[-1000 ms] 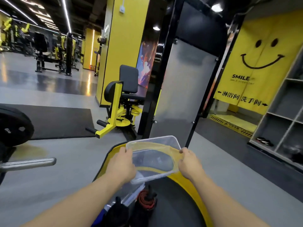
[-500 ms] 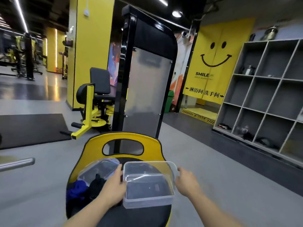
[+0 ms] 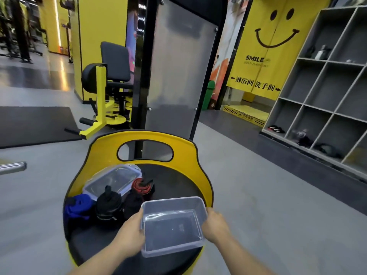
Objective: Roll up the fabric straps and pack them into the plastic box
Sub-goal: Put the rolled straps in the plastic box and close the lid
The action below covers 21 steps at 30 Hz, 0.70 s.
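On the round black seat (image 3: 178, 185), rolled straps (image 3: 108, 205) and a lid (image 3: 113, 178) crowd the left, with bare pad at right. The left hand (image 3: 130, 238) and right hand (image 3: 215, 225) grip the clear plastic box (image 3: 172, 225) by its sides. Since half a second ago the box sits lower and nearer the seat's front edge.

Black-and-yellow seat (image 3: 200, 175) with box (image 3: 172, 225), lid (image 3: 113, 178), rolled straps (image 3: 108, 205).

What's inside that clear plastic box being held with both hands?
Nothing: the plastic box looks empty, and its clear bottom shows only the dark seat pad beneath. The rolled straps sit outside, to its left. The left hand covers part of its left wall.
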Available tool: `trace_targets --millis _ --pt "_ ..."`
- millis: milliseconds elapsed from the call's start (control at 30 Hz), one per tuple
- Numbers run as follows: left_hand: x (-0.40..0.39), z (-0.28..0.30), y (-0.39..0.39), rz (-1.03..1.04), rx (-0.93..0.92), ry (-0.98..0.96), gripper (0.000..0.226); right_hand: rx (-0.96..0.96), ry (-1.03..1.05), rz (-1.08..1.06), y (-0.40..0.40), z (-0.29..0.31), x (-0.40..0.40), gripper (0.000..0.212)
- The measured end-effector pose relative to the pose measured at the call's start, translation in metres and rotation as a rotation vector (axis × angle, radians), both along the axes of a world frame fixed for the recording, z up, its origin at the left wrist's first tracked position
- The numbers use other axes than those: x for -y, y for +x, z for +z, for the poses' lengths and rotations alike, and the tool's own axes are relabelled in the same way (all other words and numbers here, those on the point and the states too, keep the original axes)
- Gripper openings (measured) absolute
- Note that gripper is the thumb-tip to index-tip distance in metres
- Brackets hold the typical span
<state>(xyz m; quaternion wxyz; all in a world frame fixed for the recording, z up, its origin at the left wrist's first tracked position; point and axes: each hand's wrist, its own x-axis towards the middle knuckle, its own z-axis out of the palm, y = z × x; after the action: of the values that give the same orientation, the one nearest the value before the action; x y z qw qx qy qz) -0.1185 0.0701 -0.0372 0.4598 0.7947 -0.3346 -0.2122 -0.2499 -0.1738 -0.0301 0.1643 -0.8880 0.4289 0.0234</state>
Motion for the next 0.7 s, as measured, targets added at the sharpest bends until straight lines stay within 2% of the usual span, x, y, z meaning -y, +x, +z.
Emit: trace_targets --millis 133,233,333,467,567,633,700 --pt "0.014 -0.028 0.017 0.067 0.035 0.063 0.073 0.026 0.001 -0.016 0.014 -0.015 0.011 0.033" --pt "0.019 -0.040 0.023 0.111 0.060 0.124 0.053 0.129 0.021 -0.025 0.022 -0.015 0.015 0.032" --pt "0.022 -0.043 0.027 0.138 0.132 0.176 0.055 0.227 0.035 -0.037 0.030 -0.021 0.019 0.039" --pt "0.024 -0.034 0.044 0.078 0.404 0.255 0.047 0.176 -0.157 0.011 0.032 -0.027 0.008 0.044" --pt "0.027 -0.027 0.059 -0.096 0.687 0.231 0.024 0.055 -0.336 0.098 0.023 -0.025 -0.010 0.043" --pt "0.028 -0.023 0.064 -0.236 0.819 0.240 0.027 -0.028 -0.364 0.146 0.016 -0.023 -0.026 0.042" --pt "0.027 -0.026 0.070 -0.354 0.918 0.288 0.034 -0.105 -0.297 0.179 0.012 -0.025 -0.040 0.042"
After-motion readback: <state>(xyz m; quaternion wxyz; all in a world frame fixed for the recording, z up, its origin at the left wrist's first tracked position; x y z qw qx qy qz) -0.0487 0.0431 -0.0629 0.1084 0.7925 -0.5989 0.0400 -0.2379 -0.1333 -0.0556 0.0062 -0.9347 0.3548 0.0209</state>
